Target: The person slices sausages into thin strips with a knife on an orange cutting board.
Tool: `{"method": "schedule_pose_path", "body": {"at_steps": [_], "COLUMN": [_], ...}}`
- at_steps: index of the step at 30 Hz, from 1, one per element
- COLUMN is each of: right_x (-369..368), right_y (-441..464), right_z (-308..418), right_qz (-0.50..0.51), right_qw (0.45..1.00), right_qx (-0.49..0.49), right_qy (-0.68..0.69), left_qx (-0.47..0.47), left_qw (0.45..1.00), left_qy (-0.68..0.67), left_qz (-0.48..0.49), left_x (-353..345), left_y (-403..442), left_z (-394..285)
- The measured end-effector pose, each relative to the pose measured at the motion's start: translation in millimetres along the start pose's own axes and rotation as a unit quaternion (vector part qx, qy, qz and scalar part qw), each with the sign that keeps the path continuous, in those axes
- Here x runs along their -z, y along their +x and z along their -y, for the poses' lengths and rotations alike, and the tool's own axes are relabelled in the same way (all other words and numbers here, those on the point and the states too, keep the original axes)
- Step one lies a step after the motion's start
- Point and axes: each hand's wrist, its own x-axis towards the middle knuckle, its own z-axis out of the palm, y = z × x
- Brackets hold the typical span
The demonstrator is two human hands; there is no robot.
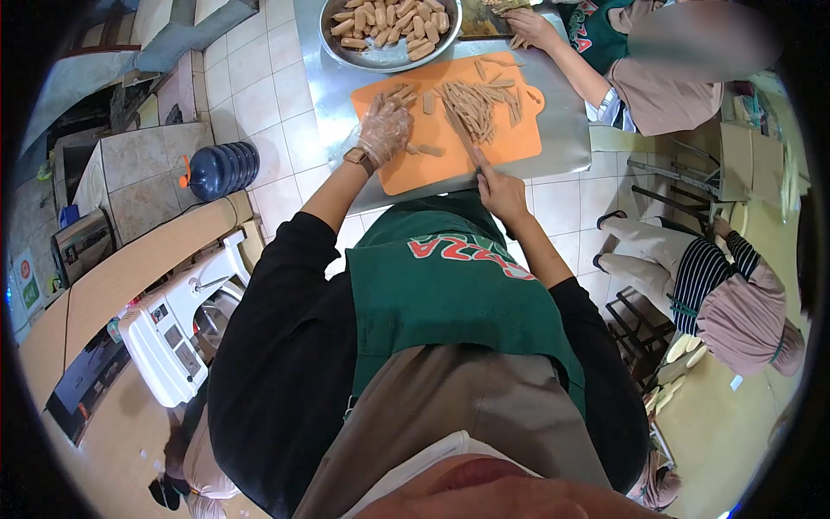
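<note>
My left hand (385, 130), in a clear plastic glove, rests over the left part of the orange cutting board (406, 177), its fingers at some sausage pieces (400, 92). My right hand (501, 192) is closed round the handle of a knife (460, 123), whose blade points up and left across the board. Right of the blade lies a pile of thin-cut sausage strips (480, 104). Short pieces lie on the board between my left hand and the knife. Whether my left fingers grip a piece is hard to make out.
Beyond the board, a metal bowl (385, 59) holds many sausages on the steel table (562, 143). A co-worker's hand (533, 28) works at the upper right. Another person in stripes (700, 277) stands at right. A blue water jug (223, 170) lies left.
</note>
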Motion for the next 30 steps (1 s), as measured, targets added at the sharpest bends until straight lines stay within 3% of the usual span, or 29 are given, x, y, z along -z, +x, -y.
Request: {"method": "schedule_pose_path", "body": {"at_steps": [4, 9, 10, 11, 13, 14, 16, 18, 24, 30], "right_x": [3.3, -3.3, -5.8, -8.8, -9.0, -8.1, -3.4, 0.7, -2.2, 2.4], "right_y": [7.7, 9.9, 8.1, 8.8, 8.9, 8.2, 8.2, 11.7, 20.3, 25.9], "right_z": [0.1, 7.7, 7.9, 8.0, 9.9, 7.9, 8.8, 6.1, 2.6, 1.3], "right_qz": [-0.01, -0.012, -0.007, -0.028, -0.027, -0.015, -0.007, 0.053, 0.02, 0.009], "right_qw": [1.0, 1.0, 1.0, 0.999, 0.998, 0.999, 1.0, 0.998, 1.0, 0.999], "right_qx": [-0.011, 0.014, 0.019, 0.04, 0.048, 0.038, 0.027, -0.018, -0.009, -0.03], "right_qy": [-0.022, -0.021, -0.024, -0.002, 0.002, -0.003, -0.015, -0.028, -0.004, -0.023], "left_qx": [0.008, 0.004, 0.05, 0.039, 0.156, 0.147, 0.24, 0.259, 0.314, 0.292], "left_qw": [1.0, 0.985, 0.99, 0.989, 0.984, 0.985, 0.956, 0.95, 0.926, 0.952], "left_qy": [0.006, -0.101, -0.1, -0.101, -0.085, -0.087, -0.121, -0.13, -0.163, -0.094], "left_qz": [-0.016, -0.143, -0.088, -0.102, 0.012, 0.001, 0.116, 0.114, 0.132, 0.003], "left_x": [0.8, 10.0, 11.5, 13.5, 23.8, 27.7, 36.5, 47.3, 38.4, 21.3], "left_y": [-4.1, 12.0, 17.3, 24.9, 39.3, 47.2, 58.6, 65.5, 76.3, 65.4], "left_z": [0.7, -12.6, -18.6, -22.2, -30.1, -31.3, -32.0, -36.3, -35.6, -49.9]}}
